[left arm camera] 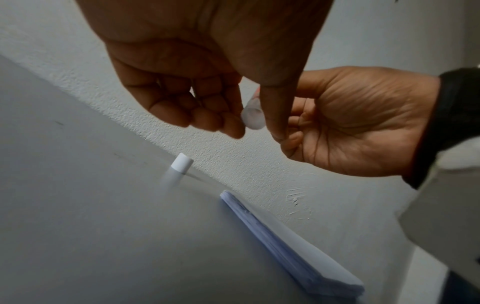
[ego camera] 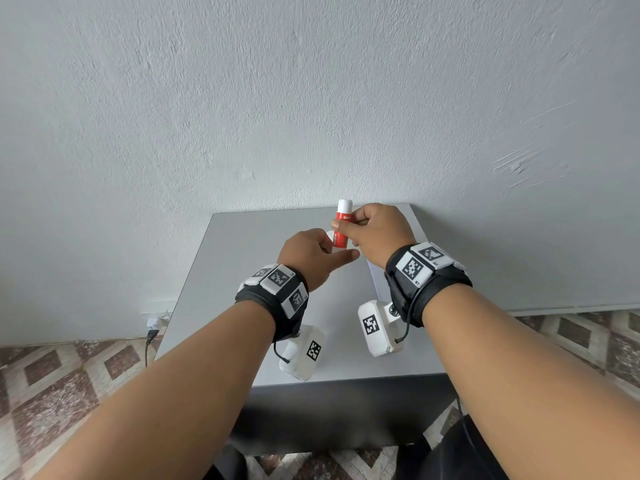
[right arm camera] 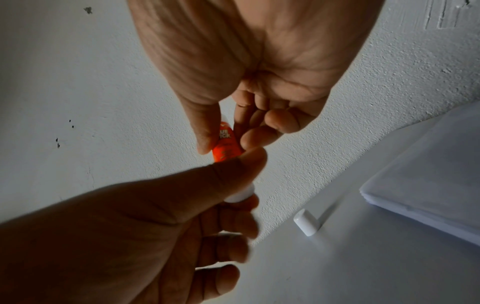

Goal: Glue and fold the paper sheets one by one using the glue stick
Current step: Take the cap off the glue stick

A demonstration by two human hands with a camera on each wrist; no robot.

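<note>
The glue stick (ego camera: 343, 223), red-bodied with a white upper end, is held upright in the air above the far part of the grey worktop (ego camera: 242, 271), between both hands. The right hand (ego camera: 377, 230) pinches its red barrel between thumb and curled fingers; most of the label is covered, and only parts of the lettering show in the right wrist view. The left hand (ego camera: 311, 254) grips the white bottom end with thumb and fingertips, its thumb lying across the barrel, so the base itself is nearly hidden from the head camera. From the left wrist that base shows only as a blurred pale disc (left arm camera: 252, 117). A white cap (right arm camera: 306, 225) stands alone on the worktop near the wall, apart from the hands. Just beside it lies a stack of paper sheets (left arm camera: 293, 244), white and bluish at the edges, cut off by the frame and almost entirely hidden behind the right wrist in the head view.
</note>
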